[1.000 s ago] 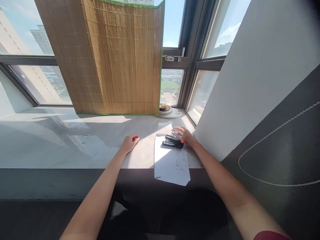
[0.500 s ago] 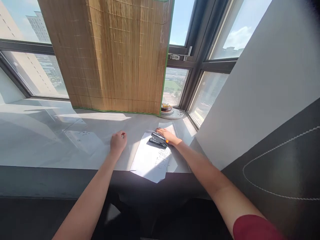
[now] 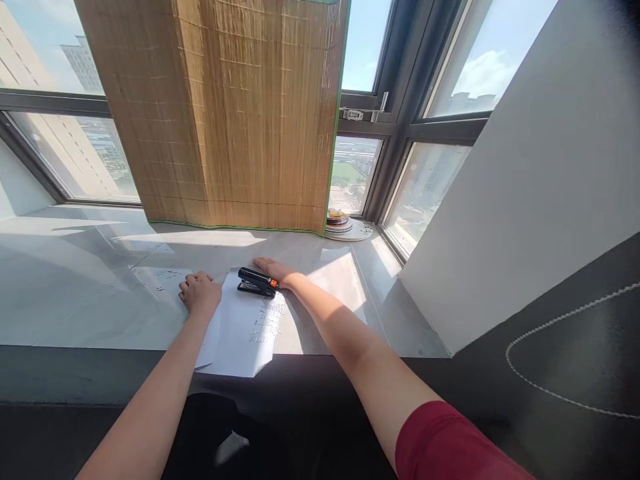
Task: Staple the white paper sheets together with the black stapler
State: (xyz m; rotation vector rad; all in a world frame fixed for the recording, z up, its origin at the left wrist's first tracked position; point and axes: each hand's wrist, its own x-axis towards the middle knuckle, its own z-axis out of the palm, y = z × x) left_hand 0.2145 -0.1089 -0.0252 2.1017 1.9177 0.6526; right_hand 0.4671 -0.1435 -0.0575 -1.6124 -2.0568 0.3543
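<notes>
My right hand (image 3: 274,271) lies flat with its fingers stretched out, just behind a black stapler (image 3: 257,283) with an orange detail. The stapler rests on white sheets of paper (image 3: 235,333) that carry handwriting on their right side. Their front edge hangs over the edge of the ledge. At the sheets' left edge, my left hand (image 3: 201,293) rests with its fingers curled in. Nothing shows in it, though its palm side is hidden.
A pale window ledge (image 3: 90,307) runs across the view. Behind it hangs a bamboo blind (image 3: 240,120). Stacked plates (image 3: 340,223) stand in the window corner. A white wall (image 3: 510,187) slopes at the right, beside a beaded cord (image 3: 530,333).
The papers and stapler have moved left along the ledge together with my right hand. My left hand has also shifted left, turning its knuckles up. The view has changed slightly.
</notes>
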